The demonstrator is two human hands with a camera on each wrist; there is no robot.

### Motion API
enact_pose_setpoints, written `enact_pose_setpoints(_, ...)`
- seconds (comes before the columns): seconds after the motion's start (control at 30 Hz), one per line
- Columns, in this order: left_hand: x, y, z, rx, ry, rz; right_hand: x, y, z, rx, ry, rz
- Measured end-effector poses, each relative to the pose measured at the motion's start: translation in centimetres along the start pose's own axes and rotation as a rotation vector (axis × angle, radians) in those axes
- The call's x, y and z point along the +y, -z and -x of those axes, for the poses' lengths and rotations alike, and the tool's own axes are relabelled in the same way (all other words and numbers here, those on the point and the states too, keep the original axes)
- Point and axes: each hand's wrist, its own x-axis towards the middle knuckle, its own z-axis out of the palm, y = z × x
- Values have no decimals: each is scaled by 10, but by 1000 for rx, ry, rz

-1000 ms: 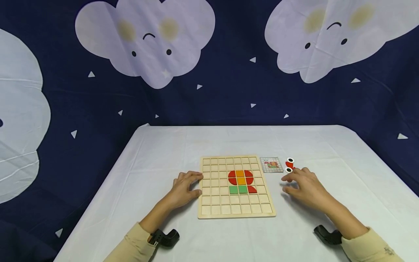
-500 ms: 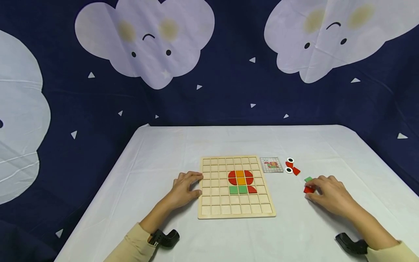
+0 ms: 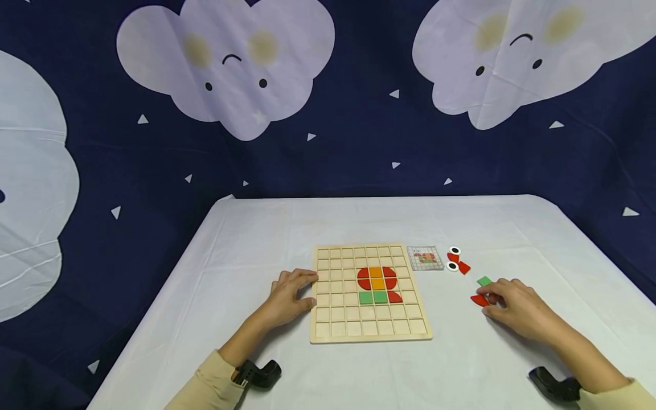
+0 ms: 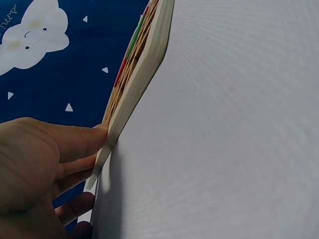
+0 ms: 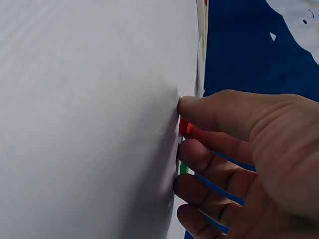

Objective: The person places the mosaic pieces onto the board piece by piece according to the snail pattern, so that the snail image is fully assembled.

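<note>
The left hand (image 3: 287, 300) rests against the left edge of a wooden grid board (image 3: 338, 328), thumb and fingertips spread along the rim. Its thumb touches the board's side (image 4: 130, 102) in the left wrist view. Red, orange and green tiles fill several cells right of the board's middle. To the right, the right hand (image 3: 520, 307) pinches a red tile (image 3: 479, 300) with a curved edge, between thumb and forefinger at the cloth. A green square tile (image 3: 484, 281) lies just beyond those fingers. In the right wrist view the red tile (image 5: 184, 127) is mostly hidden by the hand.
A small gridded picture card (image 3: 425, 258) lies beside the board's upper right corner. Right of it are two white discs with black centres, the nearer disc (image 3: 452, 266) close to a red tile (image 3: 464, 267) and another red piece. White cloth (image 3: 266, 228) covers the table.
The right hand has moved right and nearer, from beside the discs to the red and green tiles. The red tile has turned and shifted slightly left. The left hand stays at the board.
</note>
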Motion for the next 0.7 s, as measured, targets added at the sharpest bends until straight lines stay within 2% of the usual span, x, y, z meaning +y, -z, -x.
enact_pose_setpoints(0.23,0,0,1,3,-8,-10,5,-1,3,-11,-17,-8)
enact_pose_setpoints(0.4,0,1,1,5,-7,-9,3,1,3,16,0,-3)
enact_pose_setpoints(0.53,0,0,1,8,-6,-3,-10,4,-4,49,41,-2)
enact_pose_setpoints(0.7,0,0,0,9,-5,-3,-39,6,-19,54,95,-30)
